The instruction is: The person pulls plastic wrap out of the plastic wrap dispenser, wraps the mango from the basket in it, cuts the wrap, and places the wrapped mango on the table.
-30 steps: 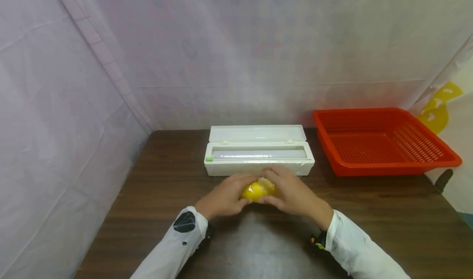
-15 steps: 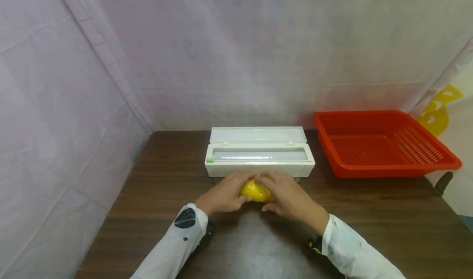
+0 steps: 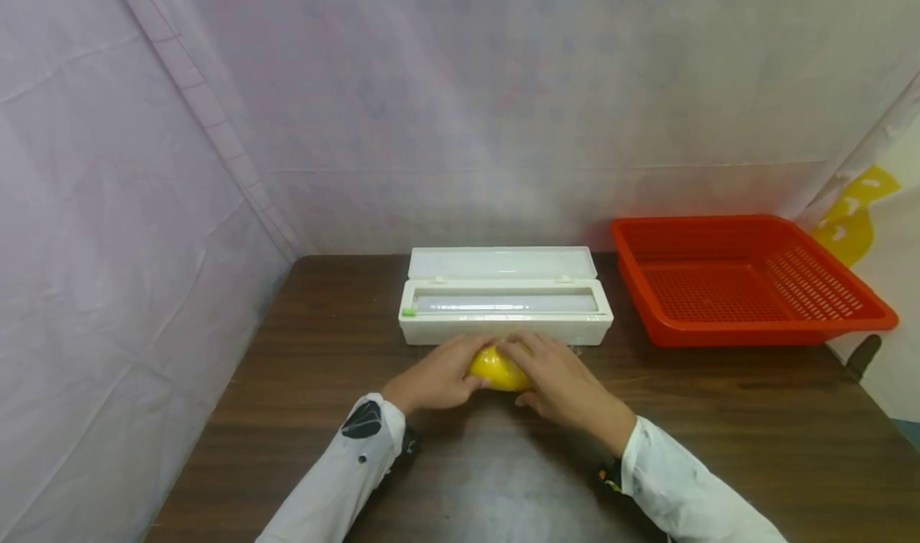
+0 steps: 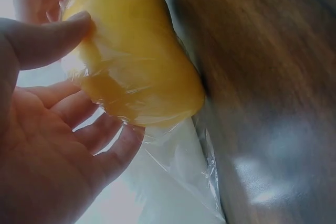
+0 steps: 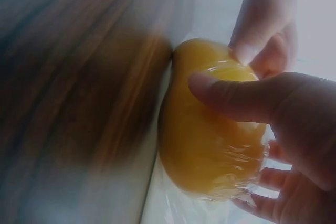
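Observation:
A smooth yellow fruit (image 3: 497,369), narrower at one end like a pear or mango, is wrapped in clear cling film (image 4: 131,98). In the left wrist view, my left hand (image 3: 438,377) holds it with the thumb on its near side and the fingers against the film on the far side. From the right, my right hand (image 3: 564,385) grips the same fruit, its thumb (image 5: 231,94) lying across the yellow surface. Loose film trails beneath the fruit in the left wrist view. Just behind both hands stands a white cling film dispenser (image 3: 505,331), lid up, roll inside.
A red plastic basket (image 3: 762,331) with slotted sides stands at the back right of the dark wooden table (image 3: 323,327). The dispenser's raised lid (image 3: 503,262) leans back near the pale cloth wall (image 3: 460,128). A small green piece (image 3: 408,312) sits at the dispenser's left end.
My right hand has shifted slightly left, its fingers covering more of the fruit's top. My left hand stays nearly in place. The film strand seen earlier at the dispenser's right front is less visible.

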`<state>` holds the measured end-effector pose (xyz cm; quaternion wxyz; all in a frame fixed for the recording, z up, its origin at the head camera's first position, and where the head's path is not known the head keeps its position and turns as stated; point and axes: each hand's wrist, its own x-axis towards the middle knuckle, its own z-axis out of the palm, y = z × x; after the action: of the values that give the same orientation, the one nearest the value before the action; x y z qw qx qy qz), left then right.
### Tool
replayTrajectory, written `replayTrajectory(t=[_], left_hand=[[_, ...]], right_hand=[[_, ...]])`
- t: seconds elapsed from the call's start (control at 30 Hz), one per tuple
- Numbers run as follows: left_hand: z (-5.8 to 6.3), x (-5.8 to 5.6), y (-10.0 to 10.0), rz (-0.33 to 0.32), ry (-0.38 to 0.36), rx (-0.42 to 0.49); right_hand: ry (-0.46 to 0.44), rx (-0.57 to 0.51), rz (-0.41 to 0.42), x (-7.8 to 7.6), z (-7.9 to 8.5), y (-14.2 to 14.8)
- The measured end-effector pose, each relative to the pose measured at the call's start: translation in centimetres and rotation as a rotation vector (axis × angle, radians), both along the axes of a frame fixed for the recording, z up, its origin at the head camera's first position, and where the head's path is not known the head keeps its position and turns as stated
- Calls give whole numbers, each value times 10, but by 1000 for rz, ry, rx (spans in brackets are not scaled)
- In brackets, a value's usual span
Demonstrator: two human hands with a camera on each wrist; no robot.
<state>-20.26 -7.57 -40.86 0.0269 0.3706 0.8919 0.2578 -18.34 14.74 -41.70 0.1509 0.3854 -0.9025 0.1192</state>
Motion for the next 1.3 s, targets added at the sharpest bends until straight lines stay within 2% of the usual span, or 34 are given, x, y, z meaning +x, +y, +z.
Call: replayTrajectory(t=[0.37, 0.6, 0.77, 0.97, 1.1, 1.3], left_hand=[[-4, -1, -3, 19, -63, 13], [-4, -3, -5, -16, -74, 64], [-5, -3, -6, -37, -77, 89], [-3, -2, -8, 8, -97, 65], [-1, -2, -9, 28, -91, 54], [1, -4, -6, 18, -46, 109]], right_hand=[[18, 37, -29, -6, -10, 1], [26, 42, -51, -7, -11, 1], [78, 61, -84, -7, -11, 0], [132, 80, -102, -5, -8, -1], [124, 94, -89, -4, -5, -1], [94, 35, -59, -5, 1, 3]])
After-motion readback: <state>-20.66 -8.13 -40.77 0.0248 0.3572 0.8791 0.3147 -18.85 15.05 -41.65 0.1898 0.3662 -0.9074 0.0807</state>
